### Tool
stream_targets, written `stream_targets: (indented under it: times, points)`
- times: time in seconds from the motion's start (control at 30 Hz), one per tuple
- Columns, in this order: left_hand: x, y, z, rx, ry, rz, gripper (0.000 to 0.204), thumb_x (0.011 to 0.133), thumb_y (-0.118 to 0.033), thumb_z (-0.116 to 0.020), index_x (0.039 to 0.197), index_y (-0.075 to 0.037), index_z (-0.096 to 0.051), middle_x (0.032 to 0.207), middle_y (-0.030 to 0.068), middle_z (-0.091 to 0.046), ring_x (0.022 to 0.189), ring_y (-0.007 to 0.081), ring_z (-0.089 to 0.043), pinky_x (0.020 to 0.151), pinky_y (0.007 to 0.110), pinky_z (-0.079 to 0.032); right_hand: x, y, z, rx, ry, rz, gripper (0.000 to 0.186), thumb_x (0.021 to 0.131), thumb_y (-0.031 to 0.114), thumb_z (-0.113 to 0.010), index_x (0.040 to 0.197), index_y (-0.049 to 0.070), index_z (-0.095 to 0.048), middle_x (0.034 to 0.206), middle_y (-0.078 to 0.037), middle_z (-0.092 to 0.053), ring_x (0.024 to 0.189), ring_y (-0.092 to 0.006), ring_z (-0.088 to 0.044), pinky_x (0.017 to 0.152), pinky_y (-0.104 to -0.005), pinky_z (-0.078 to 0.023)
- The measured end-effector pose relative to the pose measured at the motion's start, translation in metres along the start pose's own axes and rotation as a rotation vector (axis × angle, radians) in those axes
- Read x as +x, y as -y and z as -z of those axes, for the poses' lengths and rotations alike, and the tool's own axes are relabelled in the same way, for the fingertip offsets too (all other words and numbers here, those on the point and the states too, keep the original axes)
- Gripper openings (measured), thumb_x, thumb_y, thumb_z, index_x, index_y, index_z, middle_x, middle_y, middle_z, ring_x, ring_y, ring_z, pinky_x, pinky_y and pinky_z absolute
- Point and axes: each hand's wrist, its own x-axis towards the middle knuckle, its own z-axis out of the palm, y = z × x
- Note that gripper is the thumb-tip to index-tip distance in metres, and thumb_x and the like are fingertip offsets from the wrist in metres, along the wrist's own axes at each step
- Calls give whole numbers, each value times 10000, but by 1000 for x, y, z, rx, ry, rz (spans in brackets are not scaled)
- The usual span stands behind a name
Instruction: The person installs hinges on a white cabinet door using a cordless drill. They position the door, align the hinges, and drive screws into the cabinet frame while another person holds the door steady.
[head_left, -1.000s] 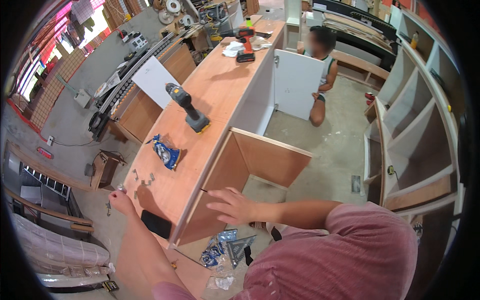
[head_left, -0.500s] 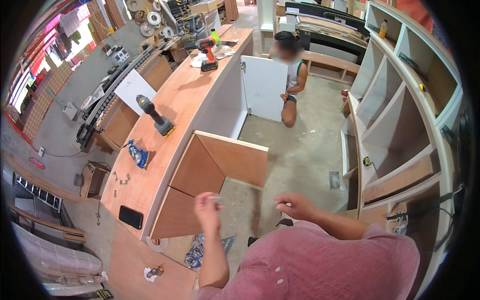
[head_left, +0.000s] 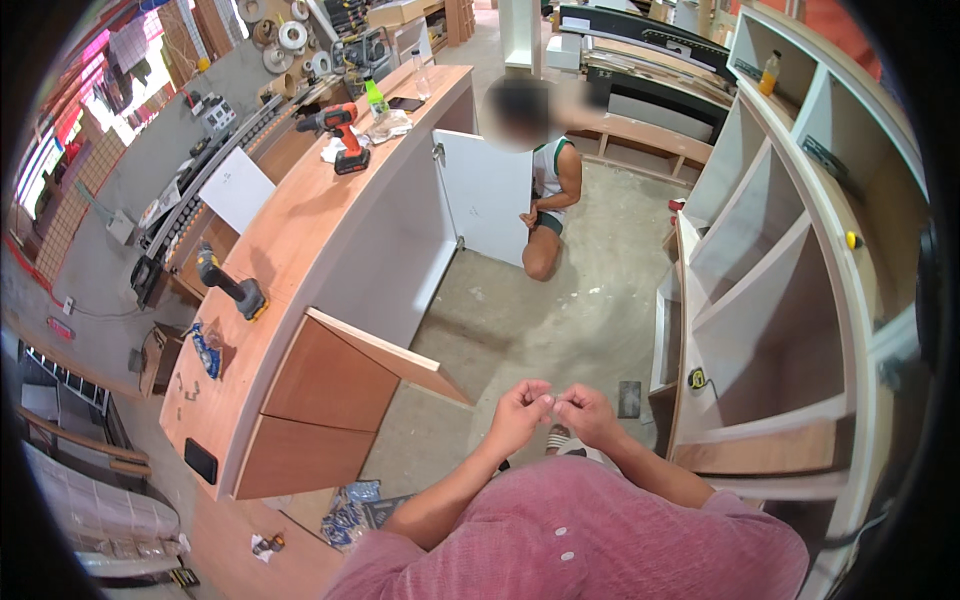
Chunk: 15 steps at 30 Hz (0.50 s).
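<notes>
My left hand (head_left: 517, 415) and my right hand (head_left: 588, 414) meet in front of my chest, fingertips pinched together. Between them is something tiny and pale, too small to name. Just left of them, a wooden cabinet door (head_left: 395, 358) stands swung out from the long cabinet with a wood-coloured top (head_left: 300, 215). On that top lie a grey-black cordless drill (head_left: 235, 285), a red and black cordless drill (head_left: 345, 138), a torn blue packet (head_left: 207, 350), several small metal pieces (head_left: 187, 386) and a black phone (head_left: 201, 461).
Beyond, a person (head_left: 553, 185) sits low on the floor, holding a white door panel (head_left: 487, 195). White open shelving (head_left: 770, 290) runs along the right, with a tape measure (head_left: 697, 378) on it. Blue plastic packets (head_left: 345, 518) lie on the floor at lower left.
My hands, apart before, have come together at the fingertips. My view has shifted, so the cabinet sits further left. The open wooden door appears at a different angle. The seated person's head has turned and leaned.
</notes>
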Motion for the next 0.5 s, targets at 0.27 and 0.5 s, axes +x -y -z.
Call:
stream_targets:
  times: [0.27,0.5]
  points:
    - [106,-6,-45,-77,-41,-37,129,967,-96,-613,1026,7,-664,884,44,-678,758,103,-609,701,257,-507,85,17,94,-113,25,96,113,921,114,-661,909,8,-624,793,-18,-633,725,-56,-546,641,-244,-452]
    - [185,-15,-27,49,-122,-27,127,966,-93,-616,989,17,-675,855,29,-673,756,88,-591,680,250,-481,178,13,111,96,40,76,129,914,105,-681,921,-1,-607,793,-20,-626,727,-51,-536,630,-237,-445]
